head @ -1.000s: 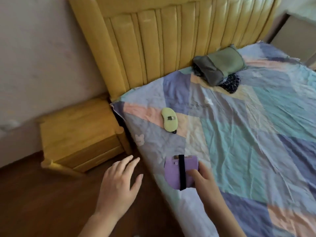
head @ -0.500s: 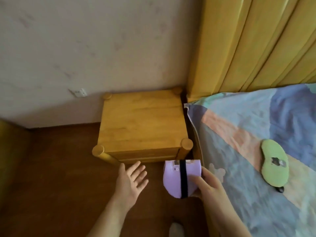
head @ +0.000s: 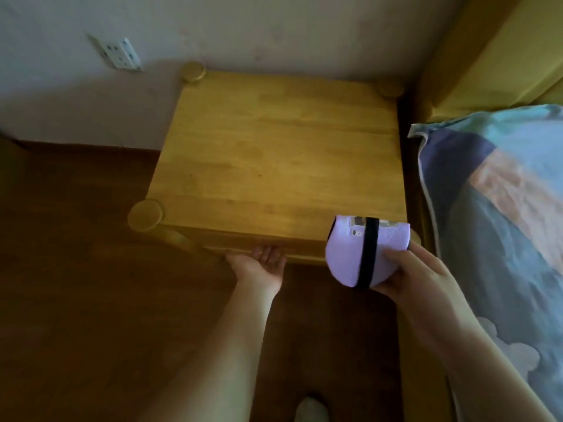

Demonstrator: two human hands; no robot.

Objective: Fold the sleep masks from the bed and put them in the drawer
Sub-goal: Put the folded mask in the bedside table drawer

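Note:
A folded purple sleep mask (head: 350, 254) with a black strap across it is held in my right hand (head: 417, 281), in front of the right end of the wooden nightstand (head: 274, 153). My left hand (head: 259, 264) is palm up with its fingertips hooked under the lower edge of the nightstand's drawer front (head: 262, 239). The drawer looks closed. The green sleep mask is out of view.
The bed with its patchwork sheet (head: 502, 208) fills the right side, close beside the nightstand. A yellow padded headboard (head: 499, 50) rises at the top right. A wall socket (head: 117, 53) sits on the wall at the back left. Dark wood floor (head: 76, 284) lies below.
The view has swung from the bed to above the nightstand. My left hand has reached forward to the drawer's lower edge. My right hand has carried the purple mask along to the nightstand's front.

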